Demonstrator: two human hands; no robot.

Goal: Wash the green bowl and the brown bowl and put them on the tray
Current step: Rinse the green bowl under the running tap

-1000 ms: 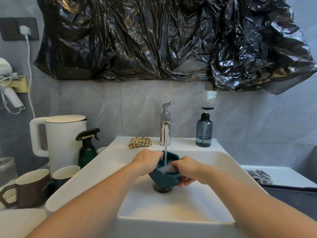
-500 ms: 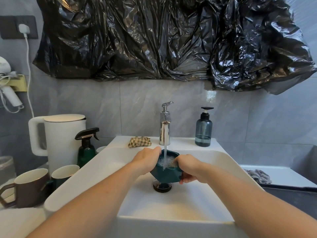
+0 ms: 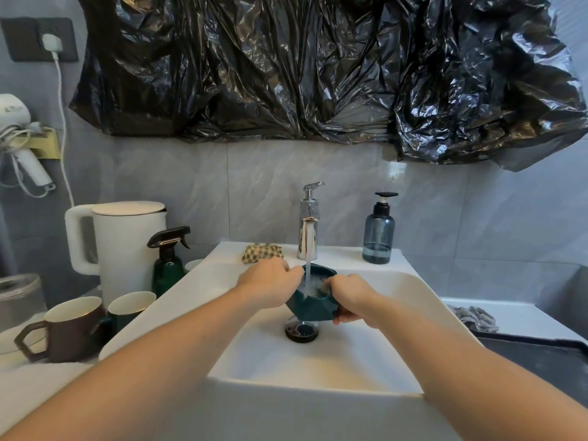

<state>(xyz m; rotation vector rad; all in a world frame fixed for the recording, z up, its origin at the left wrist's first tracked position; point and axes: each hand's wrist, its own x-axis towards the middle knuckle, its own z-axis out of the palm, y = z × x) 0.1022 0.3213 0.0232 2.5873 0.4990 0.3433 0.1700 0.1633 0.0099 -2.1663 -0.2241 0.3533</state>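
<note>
The green bowl (image 3: 310, 305) is held over the white sink (image 3: 318, 354), tilted a little toward me, under the running water from the chrome tap (image 3: 308, 232). Foamy water swirls inside it. My left hand (image 3: 270, 286) grips the bowl's left rim. My right hand (image 3: 351, 299) holds its right side, thumb on the rim and fingers underneath. The black drain plug (image 3: 301, 331) lies just below the bowl. A dark tray (image 3: 541, 358) lies at the right. No brown bowl is in view.
A brown mug (image 3: 63, 329) and a green mug (image 3: 130, 308) stand left of the sink, beside a white kettle (image 3: 124, 246) and a green spray bottle (image 3: 168, 265). A checked cloth (image 3: 262, 252) and a blue soap dispenser (image 3: 378, 237) sit on the sink's back ledge.
Both hands have lifted the green bowl up from the drain toward the tap, and the drain plug now shows beneath it.
</note>
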